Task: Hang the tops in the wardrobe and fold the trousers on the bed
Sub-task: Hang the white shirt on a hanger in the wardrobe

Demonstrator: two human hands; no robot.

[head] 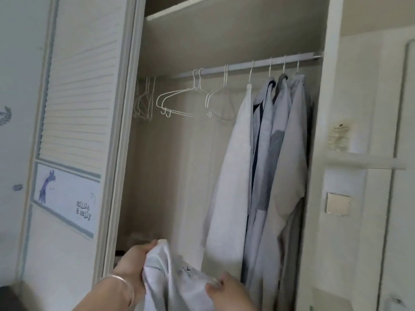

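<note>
white top [177, 286], white hangers [179, 102], grey shirt [289, 153]

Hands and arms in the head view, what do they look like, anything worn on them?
Both forearms are bare, with no sleeves showing. The left hand has a thin, pale silvery bangle around its wrist. The right hand shows no ring, watch or glove; its wrist is cut off by the frame edge.

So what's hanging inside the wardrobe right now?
On the rail: four tops bunched at the right, several empty white hangers to the left. Both hands, left and right, hold a white top that hides the lower part.
</note>
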